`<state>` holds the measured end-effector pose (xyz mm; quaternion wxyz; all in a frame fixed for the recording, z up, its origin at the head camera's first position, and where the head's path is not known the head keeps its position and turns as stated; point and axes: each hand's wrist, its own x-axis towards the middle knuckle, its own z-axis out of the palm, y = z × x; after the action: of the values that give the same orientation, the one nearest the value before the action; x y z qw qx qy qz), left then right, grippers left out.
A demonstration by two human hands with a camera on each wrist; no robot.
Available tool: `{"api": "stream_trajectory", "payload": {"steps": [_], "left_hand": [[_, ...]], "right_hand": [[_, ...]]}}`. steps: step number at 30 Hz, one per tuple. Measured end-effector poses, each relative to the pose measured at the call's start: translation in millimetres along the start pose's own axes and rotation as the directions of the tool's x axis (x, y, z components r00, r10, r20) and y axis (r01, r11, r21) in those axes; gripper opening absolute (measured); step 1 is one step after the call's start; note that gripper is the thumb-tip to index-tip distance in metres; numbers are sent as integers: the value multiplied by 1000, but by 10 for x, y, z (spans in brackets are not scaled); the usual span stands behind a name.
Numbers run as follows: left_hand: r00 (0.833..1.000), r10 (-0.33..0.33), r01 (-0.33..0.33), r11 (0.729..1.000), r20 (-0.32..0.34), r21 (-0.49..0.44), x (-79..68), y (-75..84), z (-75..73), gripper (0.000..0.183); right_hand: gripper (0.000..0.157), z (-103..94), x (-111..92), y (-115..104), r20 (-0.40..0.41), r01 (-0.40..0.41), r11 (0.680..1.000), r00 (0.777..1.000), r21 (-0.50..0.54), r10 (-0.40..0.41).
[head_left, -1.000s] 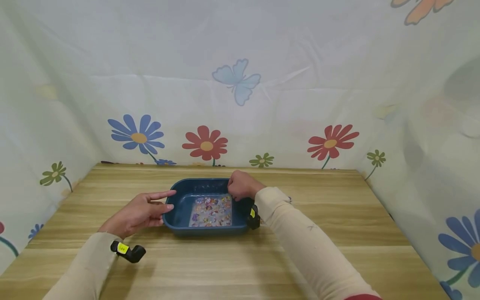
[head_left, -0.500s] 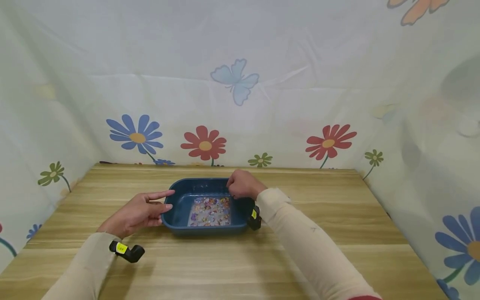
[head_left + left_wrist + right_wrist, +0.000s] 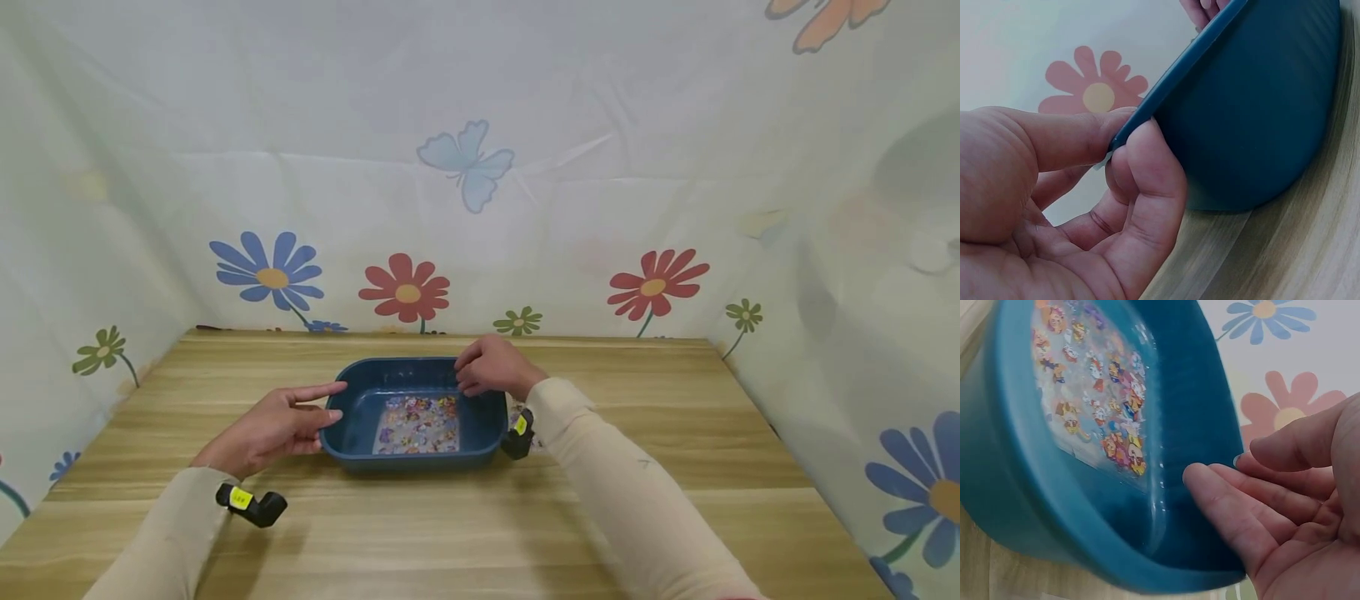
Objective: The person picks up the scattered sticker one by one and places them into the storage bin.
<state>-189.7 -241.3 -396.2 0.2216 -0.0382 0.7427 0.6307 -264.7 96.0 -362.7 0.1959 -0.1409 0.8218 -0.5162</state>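
A dark blue rectangular tub (image 3: 420, 461) stands on the wooden table. On its floor lies a clear flat sheet or bag with small colourful cartoon figures (image 3: 420, 423). My left hand (image 3: 273, 429) pinches the tub's left rim between thumb and fingers, as the left wrist view shows. Over the back right corner hovers my right hand (image 3: 495, 367). In the right wrist view its fingers (image 3: 1229, 509) are loosely bent inside the rim, thumb apart from them, with nothing seen between. Whether they touch the rim I cannot tell.
Right of the tub, a similar patterned clear piece (image 3: 537, 442) lies partly hidden behind the right wrist camera (image 3: 519, 433). The wooden table (image 3: 405, 542) reaches back to a white cloth (image 3: 337, 192) printed with flowers and a butterfly. Cloth also hangs at both sides.
My right hand has gone from curled fingers to looser ones and shifted slightly right. More of the patterned piece beside the tub shows. The left hand keeps its grip on the rim.
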Motion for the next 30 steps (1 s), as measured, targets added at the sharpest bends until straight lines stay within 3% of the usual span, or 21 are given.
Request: {"api": "stream_trajectory", "payload": {"steps": [15, 30], "left_hand": [[1000, 6, -6, 1000, 11, -4, 2, -8, -2, 74], [1000, 3, -3, 1000, 5, -5, 17, -30, -13, 74]], "right_hand": [[23, -179, -141, 57, 49, 24, 987, 998, 160, -32], [29, -388, -275, 198, 15, 35, 986, 999, 163, -38]]}}
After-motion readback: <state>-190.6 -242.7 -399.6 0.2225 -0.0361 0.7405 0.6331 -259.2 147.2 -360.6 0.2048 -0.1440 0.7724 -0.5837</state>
